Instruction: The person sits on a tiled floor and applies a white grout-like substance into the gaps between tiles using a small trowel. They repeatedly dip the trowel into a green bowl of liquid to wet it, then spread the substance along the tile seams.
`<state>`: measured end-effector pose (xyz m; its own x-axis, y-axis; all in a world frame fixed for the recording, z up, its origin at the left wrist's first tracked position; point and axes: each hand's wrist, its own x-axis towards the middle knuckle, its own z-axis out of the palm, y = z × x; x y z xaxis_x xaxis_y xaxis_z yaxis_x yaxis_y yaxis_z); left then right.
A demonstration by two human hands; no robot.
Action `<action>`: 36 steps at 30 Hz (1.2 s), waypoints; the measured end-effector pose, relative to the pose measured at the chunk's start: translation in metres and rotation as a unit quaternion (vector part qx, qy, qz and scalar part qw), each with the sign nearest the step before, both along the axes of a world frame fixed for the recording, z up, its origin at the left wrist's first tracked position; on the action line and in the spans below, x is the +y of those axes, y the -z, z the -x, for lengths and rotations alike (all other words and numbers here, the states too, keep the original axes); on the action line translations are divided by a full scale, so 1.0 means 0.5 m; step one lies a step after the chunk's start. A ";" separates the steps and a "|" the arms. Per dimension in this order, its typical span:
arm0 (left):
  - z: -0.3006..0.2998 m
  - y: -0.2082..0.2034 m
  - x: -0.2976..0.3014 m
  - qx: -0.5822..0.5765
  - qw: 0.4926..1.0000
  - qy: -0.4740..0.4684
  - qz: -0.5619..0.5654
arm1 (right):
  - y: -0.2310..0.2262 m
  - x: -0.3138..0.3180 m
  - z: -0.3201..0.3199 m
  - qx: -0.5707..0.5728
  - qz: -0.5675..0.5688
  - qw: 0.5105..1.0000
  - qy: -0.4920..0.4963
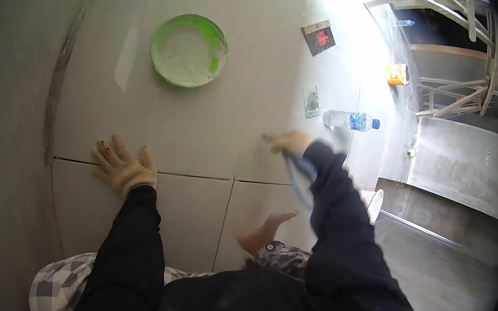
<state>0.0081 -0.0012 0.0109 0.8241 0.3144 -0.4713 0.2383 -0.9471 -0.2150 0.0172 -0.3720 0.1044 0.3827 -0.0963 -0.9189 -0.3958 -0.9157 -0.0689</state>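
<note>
The person's gloved left hand (pixel 125 170) lies palm down, fingers spread and holding nothing, near the left edge of the tiled floor (pixel 188 217). The right arm reaches forward; its gloved hand (pixel 293 143) is blurred and looks curled, with a blue strip (pixel 296 182) just below, though I can't tell its grip. Farther off stand a green basin (pixel 154 54), a blue-labelled bottle (pixel 339 119) lying down, and a dark block (pixel 318 37) with a red label.

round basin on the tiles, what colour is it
Bright green; the basin shows best in the head view.
</note>
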 end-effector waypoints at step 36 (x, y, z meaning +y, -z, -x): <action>-0.242 -0.010 -0.206 -0.312 0.637 -0.381 0.594 | -0.488 0.113 0.158 0.121 -0.284 0.793 0.525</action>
<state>0.1293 -0.1044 0.0161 0.7887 0.4618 -0.4058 0.4148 0.0873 0.9057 -0.0620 -0.3154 0.3483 0.1713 0.2110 -0.9623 -0.9843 0.0793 -0.1578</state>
